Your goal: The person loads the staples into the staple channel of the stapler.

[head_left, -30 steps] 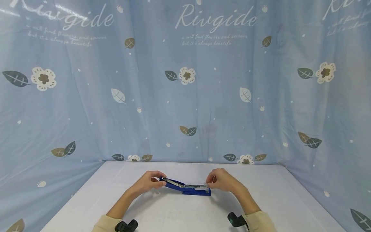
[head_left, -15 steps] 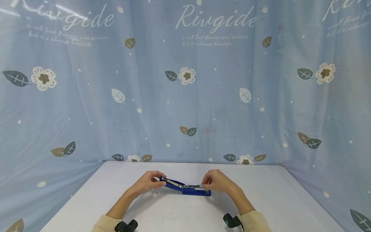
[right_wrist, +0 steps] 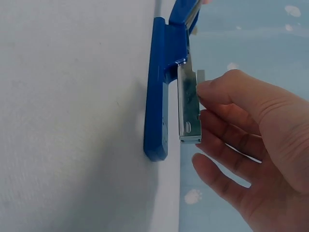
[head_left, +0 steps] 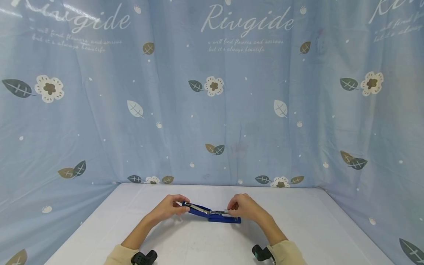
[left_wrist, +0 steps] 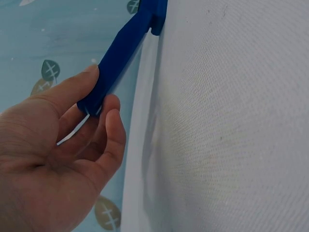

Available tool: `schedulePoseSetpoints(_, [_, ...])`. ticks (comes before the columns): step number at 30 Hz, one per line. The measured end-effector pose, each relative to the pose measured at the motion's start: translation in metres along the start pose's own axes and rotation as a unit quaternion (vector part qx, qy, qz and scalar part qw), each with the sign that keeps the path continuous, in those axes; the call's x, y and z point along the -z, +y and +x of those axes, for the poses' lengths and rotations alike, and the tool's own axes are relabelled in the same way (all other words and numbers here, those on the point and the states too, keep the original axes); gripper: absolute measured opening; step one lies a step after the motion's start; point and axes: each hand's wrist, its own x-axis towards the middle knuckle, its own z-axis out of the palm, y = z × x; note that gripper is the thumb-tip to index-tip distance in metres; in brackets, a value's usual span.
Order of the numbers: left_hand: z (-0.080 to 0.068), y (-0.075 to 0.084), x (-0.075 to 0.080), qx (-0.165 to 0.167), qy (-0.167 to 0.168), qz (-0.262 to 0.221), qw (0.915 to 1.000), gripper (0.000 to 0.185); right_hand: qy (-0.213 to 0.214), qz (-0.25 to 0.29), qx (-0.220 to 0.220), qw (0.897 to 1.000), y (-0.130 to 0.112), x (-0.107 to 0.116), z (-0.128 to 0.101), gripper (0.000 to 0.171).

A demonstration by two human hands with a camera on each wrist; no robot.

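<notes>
A blue stapler (head_left: 224,219) lies opened out on the white table, its top cover (left_wrist: 120,53) swung back to the left and tilted up. My left hand (head_left: 172,206) pinches the free end of that cover between thumb and fingers. Over the base runs the metal staple magazine (right_wrist: 188,104). At the magazine, my right hand (head_left: 245,207) pinches a short grey strip of staples (right_wrist: 201,75), mostly hidden by the thumb. In the right wrist view the magazine stands apart from the base at its front end.
The white table (head_left: 198,244) runs back to a blue patterned curtain (head_left: 212,121), which also hangs on both sides. Dark wrist cameras (head_left: 144,257) sit on both wrists, by the beige sleeves (head_left: 288,254).
My right hand has moved left along the magazine with the staple strip, from its front end toward the hinge. My left hand and the stapler have stayed in place.
</notes>
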Motion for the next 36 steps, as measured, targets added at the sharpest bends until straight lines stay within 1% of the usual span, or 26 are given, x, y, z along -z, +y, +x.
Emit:
schedulePoseSetpoints(14, [0.0003,0.0006,-0.0002,0.000,0.001,-0.004,1.0000,0.041,0.009,0.007,0.007,1.000,0.0011,-0.0062,0.0006,0.005])
schedulePoseSetpoints(24, [0.0008,-0.0016,-0.0002,0.001,0.000,-0.004,1.0000,0.039,0.008,0.015,0.001,1.000,-0.0003,-0.0059,0.0004,0.006])
schedulePoseSetpoints(29, [0.0007,-0.0007,-0.0002,0.001,0.000,-0.003,1.0000,0.040,0.007,0.019,0.005,1.000,0.0003,-0.0067,-0.0002,0.006])
schedulePoseSetpoints(36, [0.0004,0.0004,0.0001,0.000,0.000,-0.005,1.0000,0.040,0.003,0.022,-0.004,1.000,0.0007,-0.0060,-0.0002,0.008])
